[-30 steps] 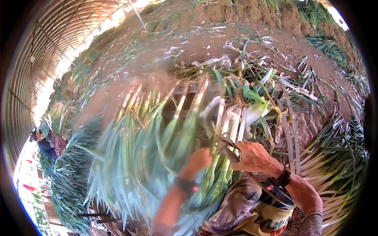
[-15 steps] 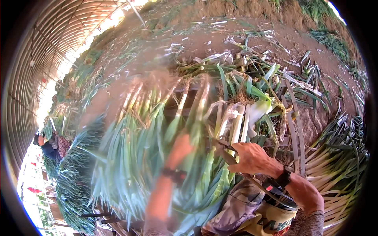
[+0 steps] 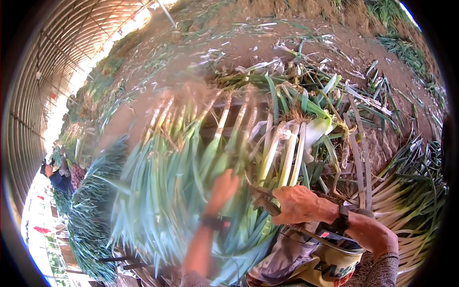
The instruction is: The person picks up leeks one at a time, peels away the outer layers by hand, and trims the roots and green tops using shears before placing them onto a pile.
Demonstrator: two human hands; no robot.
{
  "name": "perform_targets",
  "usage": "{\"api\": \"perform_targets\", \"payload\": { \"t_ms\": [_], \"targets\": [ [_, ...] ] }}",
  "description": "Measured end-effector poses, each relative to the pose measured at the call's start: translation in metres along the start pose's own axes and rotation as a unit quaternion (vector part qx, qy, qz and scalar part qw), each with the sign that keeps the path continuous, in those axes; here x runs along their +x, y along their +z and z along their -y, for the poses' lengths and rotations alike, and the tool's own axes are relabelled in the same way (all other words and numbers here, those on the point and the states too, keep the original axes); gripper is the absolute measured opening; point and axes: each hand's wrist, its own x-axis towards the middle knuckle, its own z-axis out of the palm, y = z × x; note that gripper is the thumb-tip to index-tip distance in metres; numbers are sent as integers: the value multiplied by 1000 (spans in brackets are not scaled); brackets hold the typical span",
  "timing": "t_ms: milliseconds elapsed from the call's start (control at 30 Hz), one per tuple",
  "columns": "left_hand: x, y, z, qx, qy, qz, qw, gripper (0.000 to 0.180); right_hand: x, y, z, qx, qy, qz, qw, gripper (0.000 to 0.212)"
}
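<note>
Two bare hands are held over a row of long, green-leaved leeks (image 3: 187,165) with pale stalks and brown roots.
Roots are laid toward the far edge of a slatted grey rack (image 3: 354,162), leaves toward its near edge. Tearing or snapping could be caused if the three slim white stalks (image 3: 289,158) beside the right hand (image 3: 297,204) were tugged sideways; neighbouring leaves could be snagged by the dull grey-brown curved strip (image 3: 266,201), of unclear kind, pinched in its curled fingers. Leaves might also be crushed under the left hand (image 3: 223,190), whose fingers are too blurred to tell spread from pressed together. Compared with half a second ago, the right hand and strip have been brought lower, toward the near edge; the left hand has been shifted slightly lower and rightward.
</note>
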Motion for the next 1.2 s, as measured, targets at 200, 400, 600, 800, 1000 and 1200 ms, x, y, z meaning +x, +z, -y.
{"api": "perform_targets", "payload": {
  "t_ms": [200,400,600,800,1000,1200],
  "targets": [
    [15,20,4,6,-2,-18,1000,33,4,-8,1,-47,40,-48,997,52],
    [10,28,33,-41,-33,-59,997,31,25,-17,-9,-27,53,-57,997,50],
    [7,36,27,88,60,-68,992,22,44,-22,-23,-43,49,-91,994,51],
    [2,39,-24,86,-38,-112,989,33,59,-30,-36,-42,63,-153,985,65],
    [10,36,-16,291,123,-155,936,26,76,-44,-35,-20,59,-174,983,44],
    [25,31,-39,143,-16,7,990,26,99,-46,-64,-49,68,-207,975,40]
  ]
}}
